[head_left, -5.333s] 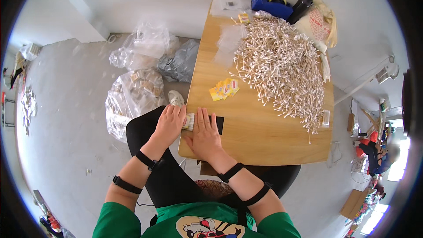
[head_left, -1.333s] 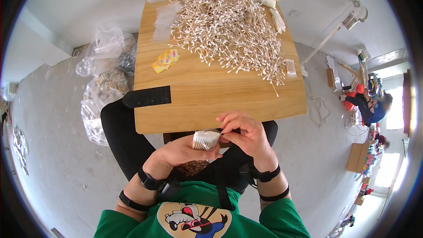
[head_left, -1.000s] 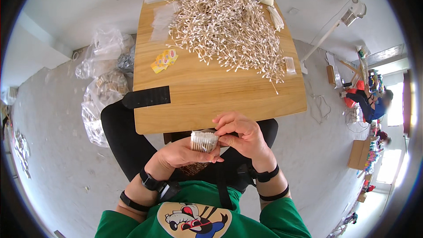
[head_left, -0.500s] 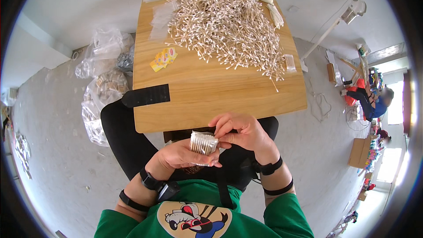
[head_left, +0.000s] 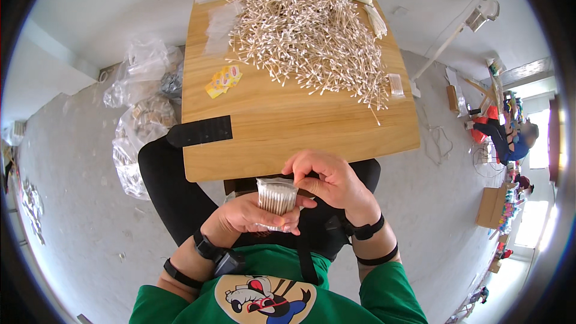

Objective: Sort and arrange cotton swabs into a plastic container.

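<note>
A clear plastic bag of cotton swabs [head_left: 276, 197] stands upright over my lap, just off the table's near edge. My left hand [head_left: 245, 212] is closed round its lower part, the thumb across the front. At the bag's upper right corner, the thumb and forefinger of my right hand [head_left: 329, 179] pinch the plastic edge. White swab tips show through the film below its top. On the wooden table [head_left: 288, 126] ahead lies a big heap of loose cotton swabs [head_left: 312, 36].
Yellow cards [head_left: 223, 81] and clear empty bags [head_left: 219, 27] lie left of the heap. A small swab pack [head_left: 396, 85] sits at its right. A black strap [head_left: 201, 131] crosses the left table edge. Filled plastic bags [head_left: 141, 120] rest on the floor at left. Another person [head_left: 510, 141] sits far right.
The bag's top edge now stands up flatter and wider above the swabs. My right hand has shifted slightly and still pinches the corner; my left hand keeps its hold.
</note>
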